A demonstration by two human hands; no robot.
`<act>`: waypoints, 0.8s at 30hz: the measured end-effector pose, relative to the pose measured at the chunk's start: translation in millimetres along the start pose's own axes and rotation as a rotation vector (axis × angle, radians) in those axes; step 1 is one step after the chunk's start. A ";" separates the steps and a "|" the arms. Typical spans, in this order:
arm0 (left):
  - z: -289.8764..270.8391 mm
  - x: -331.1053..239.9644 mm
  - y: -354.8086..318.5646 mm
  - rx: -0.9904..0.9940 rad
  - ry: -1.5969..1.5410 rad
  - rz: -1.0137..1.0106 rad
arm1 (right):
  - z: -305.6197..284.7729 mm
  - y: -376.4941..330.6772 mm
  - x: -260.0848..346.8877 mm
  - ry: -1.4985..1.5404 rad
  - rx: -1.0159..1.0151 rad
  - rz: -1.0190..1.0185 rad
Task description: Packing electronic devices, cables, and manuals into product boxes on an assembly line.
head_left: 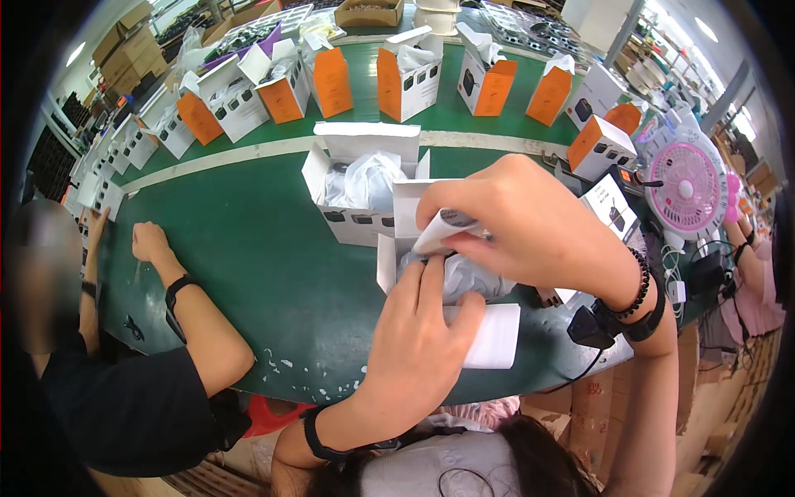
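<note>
A white carton (386,267) stands open before me, its near flap (495,338) folded out toward me. Inside lies something wrapped in clear plastic (476,279). My right hand (517,219) comes over from the right and pinches a folded white leaflet (443,232) at the carton's opening. My left hand (422,335) reaches in from the near side with fingers stretched and thumb apart; its fingertips touch the contents beside the leaflet. Directly behind, touching or nearly so, another open white box (360,225) holds a plastic-wrapped item (373,180).
Several orange-and-white boxes (410,87) line the far side of the green table (240,224). A pink fan (686,186) and a printed card box (611,203) stand at the right. A co-worker's arm (195,319) rests on the table at the left.
</note>
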State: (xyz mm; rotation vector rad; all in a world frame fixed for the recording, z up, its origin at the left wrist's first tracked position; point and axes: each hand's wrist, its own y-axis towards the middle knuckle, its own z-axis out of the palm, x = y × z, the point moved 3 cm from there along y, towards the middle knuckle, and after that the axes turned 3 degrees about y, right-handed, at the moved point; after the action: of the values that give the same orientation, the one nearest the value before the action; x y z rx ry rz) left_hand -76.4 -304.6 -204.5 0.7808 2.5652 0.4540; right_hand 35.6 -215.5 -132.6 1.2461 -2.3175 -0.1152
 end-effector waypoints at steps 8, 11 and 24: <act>2.5 3.2 -10.3 -0.007 0.060 0.015 | 40.6 8.1 1.2 -0.285 0.037 -0.088; 0.2 4.1 -12.4 -0.077 0.064 0.057 | 49.5 7.3 12.9 -0.454 0.028 -0.151; -6.7 11.6 -25.5 -0.031 0.046 0.059 | 48.6 25.6 20.5 -0.444 0.050 -0.148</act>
State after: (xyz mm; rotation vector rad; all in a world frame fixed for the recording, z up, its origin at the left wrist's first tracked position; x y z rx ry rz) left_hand -99.8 -319.2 -212.8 0.8459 2.5768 0.5340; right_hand -15.8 -224.9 -159.2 1.5440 -2.6034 -0.4255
